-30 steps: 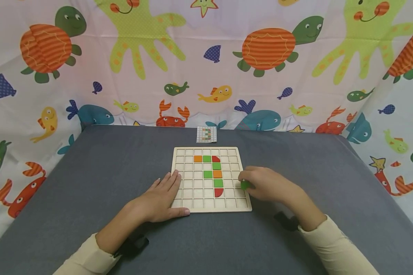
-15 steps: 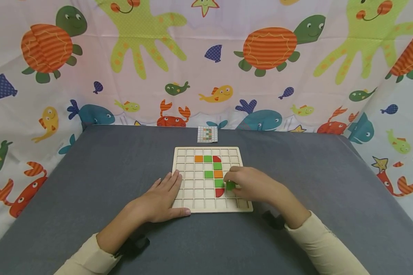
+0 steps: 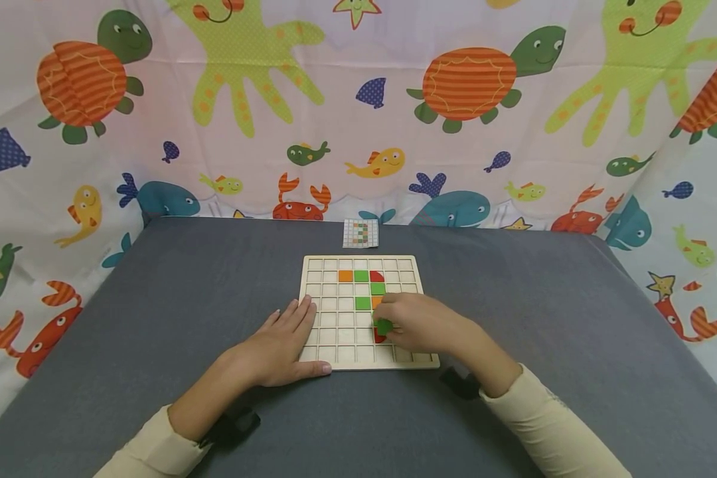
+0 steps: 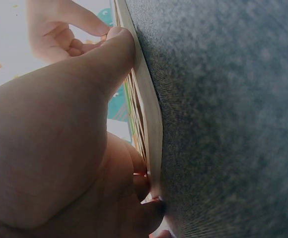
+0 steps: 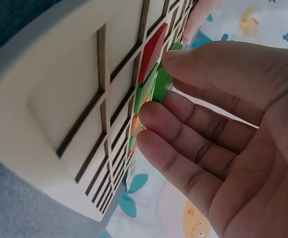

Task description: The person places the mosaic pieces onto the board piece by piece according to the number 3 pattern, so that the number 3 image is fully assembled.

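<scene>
Nearest me, my left hand (image 3: 277,348) lies flat with straight fingers on the near-left corner of the wooden grid board (image 3: 334,355), thumb along its front edge, which I judge keeps the board from sliding on the grey tabletop (image 3: 185,299). My right hand (image 3: 421,325) is over the board's right half, fingers curled, pinching a small green tile (image 3: 384,326) between thumb and fingertips; the right wrist view shows the tile tipped on edge just above the cells, beside the red piece (image 5: 151,49). It hovers at the lower end of the colour column, so the pinch likely allows fine aiming. Farther up the board sit green and orange tiles (image 3: 361,276). Beyond the board stands a small pattern card (image 3: 360,234), propped facing me, against the sea-creature curtain (image 3: 358,99).
</scene>
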`<action>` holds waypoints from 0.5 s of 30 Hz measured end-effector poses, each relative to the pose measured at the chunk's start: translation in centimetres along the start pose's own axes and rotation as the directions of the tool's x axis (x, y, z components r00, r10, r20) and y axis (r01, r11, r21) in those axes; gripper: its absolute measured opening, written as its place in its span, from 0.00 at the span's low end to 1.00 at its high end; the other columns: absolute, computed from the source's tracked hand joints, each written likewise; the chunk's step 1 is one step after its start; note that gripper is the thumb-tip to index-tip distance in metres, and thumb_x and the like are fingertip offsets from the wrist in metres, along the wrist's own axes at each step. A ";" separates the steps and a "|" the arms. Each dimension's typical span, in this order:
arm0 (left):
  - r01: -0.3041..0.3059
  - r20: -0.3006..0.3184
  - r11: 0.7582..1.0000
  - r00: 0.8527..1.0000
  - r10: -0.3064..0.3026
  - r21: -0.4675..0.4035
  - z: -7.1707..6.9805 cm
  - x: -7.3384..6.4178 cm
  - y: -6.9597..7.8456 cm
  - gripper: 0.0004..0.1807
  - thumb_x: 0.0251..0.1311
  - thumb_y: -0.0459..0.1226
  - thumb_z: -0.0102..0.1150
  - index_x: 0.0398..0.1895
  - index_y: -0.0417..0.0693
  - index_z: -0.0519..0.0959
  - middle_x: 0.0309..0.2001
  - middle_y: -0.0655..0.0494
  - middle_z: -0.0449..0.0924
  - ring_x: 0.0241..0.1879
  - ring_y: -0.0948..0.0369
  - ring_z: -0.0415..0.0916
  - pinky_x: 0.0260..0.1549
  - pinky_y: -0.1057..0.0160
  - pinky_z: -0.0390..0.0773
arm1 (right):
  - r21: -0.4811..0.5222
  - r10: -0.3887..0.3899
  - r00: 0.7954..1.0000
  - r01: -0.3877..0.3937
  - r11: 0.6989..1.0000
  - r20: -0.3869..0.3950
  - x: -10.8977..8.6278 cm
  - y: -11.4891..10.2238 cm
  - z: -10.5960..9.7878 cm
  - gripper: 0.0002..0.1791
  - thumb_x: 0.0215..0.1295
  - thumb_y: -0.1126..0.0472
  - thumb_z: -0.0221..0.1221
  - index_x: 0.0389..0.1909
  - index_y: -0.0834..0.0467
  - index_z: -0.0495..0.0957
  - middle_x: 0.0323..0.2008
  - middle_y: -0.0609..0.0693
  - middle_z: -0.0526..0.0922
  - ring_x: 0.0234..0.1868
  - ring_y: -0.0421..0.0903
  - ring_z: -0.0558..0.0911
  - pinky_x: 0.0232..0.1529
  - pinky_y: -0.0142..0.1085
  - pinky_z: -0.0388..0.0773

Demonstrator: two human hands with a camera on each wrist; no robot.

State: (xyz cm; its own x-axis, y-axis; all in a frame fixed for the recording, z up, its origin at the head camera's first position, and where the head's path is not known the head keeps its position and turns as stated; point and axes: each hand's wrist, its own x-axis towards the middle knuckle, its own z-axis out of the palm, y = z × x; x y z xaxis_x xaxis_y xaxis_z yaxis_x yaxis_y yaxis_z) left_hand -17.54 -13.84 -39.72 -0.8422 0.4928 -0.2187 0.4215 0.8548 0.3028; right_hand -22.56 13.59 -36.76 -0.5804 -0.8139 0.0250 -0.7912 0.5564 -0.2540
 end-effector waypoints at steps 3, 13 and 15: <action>0.000 0.001 1.000 1.000 0.000 -0.002 0.0 0.0 0.0 0.59 0.63 0.67 0.54 0.79 0.35 0.45 0.79 0.40 0.39 0.78 0.44 0.36 0.70 0.39 0.44 | 0.003 -0.004 1.000 0.004 1.000 0.006 0.3 -0.3 0.1 0.09 0.57 0.72 0.65 0.35 0.56 0.83 0.32 0.46 0.78 0.32 0.41 0.73 0.34 0.34 0.72; 0.004 -0.002 1.000 1.000 -0.004 -0.004 0.0 0.0 0.1 0.59 0.63 0.67 0.54 0.79 0.35 0.45 0.79 0.40 0.39 0.78 0.43 0.36 0.70 0.39 0.45 | -0.024 -0.040 0.999 0.040 0.999 0.011 1.3 -1.1 0.2 0.10 0.57 0.70 0.66 0.26 0.52 0.79 0.24 0.42 0.71 0.27 0.40 0.68 0.28 0.31 0.65; 0.000 -0.007 1.000 1.000 -0.001 -0.004 0.0 0.0 0.1 0.59 0.63 0.67 0.54 0.79 0.34 0.45 0.79 0.40 0.39 0.77 0.43 0.36 0.70 0.39 0.45 | -0.031 -0.054 0.999 0.054 0.998 -0.001 1.3 -1.1 0.4 0.11 0.56 0.71 0.65 0.25 0.51 0.77 0.24 0.42 0.70 0.26 0.39 0.68 0.27 0.31 0.65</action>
State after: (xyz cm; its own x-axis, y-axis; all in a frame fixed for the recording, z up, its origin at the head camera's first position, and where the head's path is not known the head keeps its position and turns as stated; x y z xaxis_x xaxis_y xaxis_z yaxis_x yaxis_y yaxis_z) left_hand -17.51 -13.74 -39.69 -0.8447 0.4913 -0.2127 0.4198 0.8544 0.3063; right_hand -22.35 11.79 -36.83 -0.5367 -0.8428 0.0393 -0.8271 0.5163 -0.2221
